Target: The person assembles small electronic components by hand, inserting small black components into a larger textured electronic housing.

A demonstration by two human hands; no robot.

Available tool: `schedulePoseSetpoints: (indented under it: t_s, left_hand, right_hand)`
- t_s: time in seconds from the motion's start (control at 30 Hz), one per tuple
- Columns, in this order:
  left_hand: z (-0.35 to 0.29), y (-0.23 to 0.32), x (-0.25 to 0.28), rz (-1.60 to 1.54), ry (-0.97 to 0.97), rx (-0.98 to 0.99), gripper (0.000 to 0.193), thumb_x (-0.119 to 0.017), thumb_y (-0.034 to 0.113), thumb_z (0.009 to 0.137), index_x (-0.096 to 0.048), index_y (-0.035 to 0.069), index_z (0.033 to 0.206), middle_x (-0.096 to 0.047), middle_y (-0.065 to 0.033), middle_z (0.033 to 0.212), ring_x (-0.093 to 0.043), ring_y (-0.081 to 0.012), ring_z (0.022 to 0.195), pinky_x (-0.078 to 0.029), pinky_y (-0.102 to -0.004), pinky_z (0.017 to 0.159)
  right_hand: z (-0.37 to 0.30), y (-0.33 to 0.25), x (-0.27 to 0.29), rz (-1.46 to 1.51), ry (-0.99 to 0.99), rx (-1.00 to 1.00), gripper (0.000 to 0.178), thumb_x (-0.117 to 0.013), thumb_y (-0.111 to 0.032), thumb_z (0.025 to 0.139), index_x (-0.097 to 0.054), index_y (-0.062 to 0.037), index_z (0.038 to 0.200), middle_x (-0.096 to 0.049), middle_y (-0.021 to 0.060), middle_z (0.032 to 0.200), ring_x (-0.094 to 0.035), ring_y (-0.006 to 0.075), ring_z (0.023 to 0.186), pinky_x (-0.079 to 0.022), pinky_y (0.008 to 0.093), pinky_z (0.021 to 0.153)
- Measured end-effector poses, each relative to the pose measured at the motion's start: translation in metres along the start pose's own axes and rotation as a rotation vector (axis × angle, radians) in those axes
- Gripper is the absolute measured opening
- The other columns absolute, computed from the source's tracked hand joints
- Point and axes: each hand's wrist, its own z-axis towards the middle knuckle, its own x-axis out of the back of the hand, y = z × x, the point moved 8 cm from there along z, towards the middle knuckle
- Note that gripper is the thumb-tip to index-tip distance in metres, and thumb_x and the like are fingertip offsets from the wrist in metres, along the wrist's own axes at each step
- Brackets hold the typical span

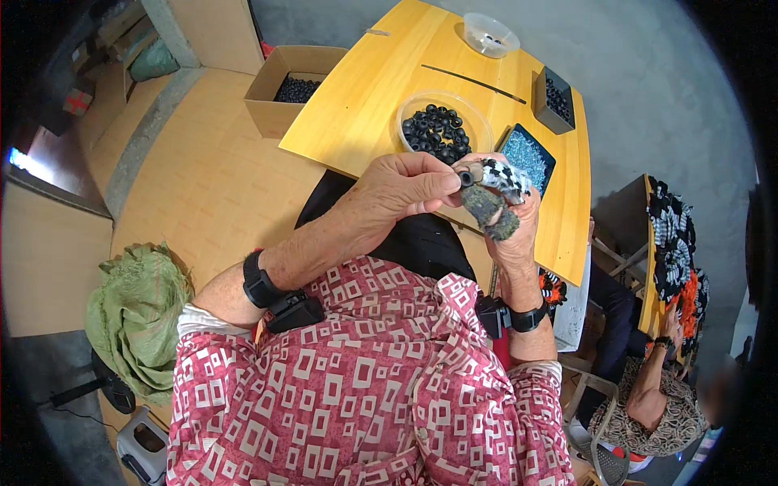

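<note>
My left hand (405, 186) is closed in a pinch, its thumb and forefinger on a small dark ring-shaped part (466, 179). Right against it, my right hand (519, 235) is curled around a black-and-white patterned soft piece (504, 178). Mottled grey-green material (484, 206) shows at the right fingers; whether it is a finger wrap or part of the held piece I cannot tell. Just beyond both hands stands a clear round bowl (489, 125) with many black, round, hollow parts (438, 130) inside.
On the yellow table (369, 97) are a tray of bluish glittering bits (527, 158), a dark bin (555, 101), a thin black strip (474, 83) and another clear bowl (490, 36). A cardboard box (275, 105) stands left of it. At right, a co-worker's arm (648, 389) reaches toward black-and-orange items (681, 259).
</note>
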Motion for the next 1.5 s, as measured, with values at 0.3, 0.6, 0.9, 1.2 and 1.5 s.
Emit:
schedulePoseSetpoints:
  t_s: [0.3, 0.6, 0.9, 1.2, 1.5]
  left_hand:
    - [-0.001, 0.003, 0.001, 0.133, 0.018, -0.019, 0.02, -0.064, 0.024, 0.086, -0.064, 0.005, 0.091, -0.065, -0.004, 0.085, -0.06, -0.0071, 0.079, -0.045, -0.0177, 0.069]
    - [-0.002, 0.001, 0.002, 0.052, 0.025, 0.056, 0.023, -0.065, 0.028, 0.086, -0.064, 0.006, 0.093, -0.064, -0.0014, 0.084, -0.059, -0.0048, 0.076, -0.046, -0.0165, 0.069]
    - [-0.003, -0.005, 0.001, -0.033, -0.005, 0.094, 0.017, -0.064, 0.021, 0.086, -0.064, 0.006, 0.095, -0.062, 0.0001, 0.088, -0.058, -0.0049, 0.077, -0.05, -0.0173, 0.07]
    - [-0.003, -0.001, -0.005, 0.027, -0.042, 0.017, 0.019, -0.064, 0.023, 0.087, -0.064, 0.005, 0.094, -0.064, -0.002, 0.088, -0.061, -0.0072, 0.078, -0.046, -0.0167, 0.069]
    - [-0.001, -0.011, 0.002, -0.06, -0.033, 0.12, 0.023, -0.061, 0.025, 0.089, -0.063, 0.005, 0.098, -0.064, -0.0033, 0.091, -0.062, -0.0088, 0.081, -0.049, -0.0184, 0.071]
  right_hand:
    - [-0.001, 0.014, -0.006, 0.51, 0.047, -0.183, 0.062, -0.079, -0.041, 0.067, -0.06, 0.0041, 0.105, -0.062, 0.0101, 0.102, -0.061, 0.0177, 0.091, -0.048, 0.0289, 0.085]
    - [-0.003, -0.002, 0.0, -0.127, 0.051, -0.018, 0.032, -0.075, -0.01, 0.072, -0.064, -0.0013, 0.1, -0.063, 0.006, 0.097, -0.059, 0.0156, 0.094, -0.046, 0.0269, 0.085]
    - [-0.001, -0.032, -0.009, -0.544, 0.023, 0.271, 0.032, -0.078, -0.007, 0.063, -0.066, -0.0023, 0.092, -0.065, 0.0068, 0.092, -0.061, 0.0194, 0.084, -0.047, 0.0283, 0.075]
    - [-0.001, -0.002, 0.006, -0.2, 0.04, 0.015, 0.028, -0.075, -0.006, 0.071, -0.066, -0.0023, 0.097, -0.066, 0.0062, 0.093, -0.062, 0.0148, 0.084, -0.047, 0.0256, 0.077]
    - [0.0, -0.039, -0.009, -0.609, 0.019, 0.296, 0.027, -0.079, -0.007, 0.061, -0.066, -0.0039, 0.086, -0.065, 0.0076, 0.09, -0.06, 0.0231, 0.083, -0.048, 0.0304, 0.073]
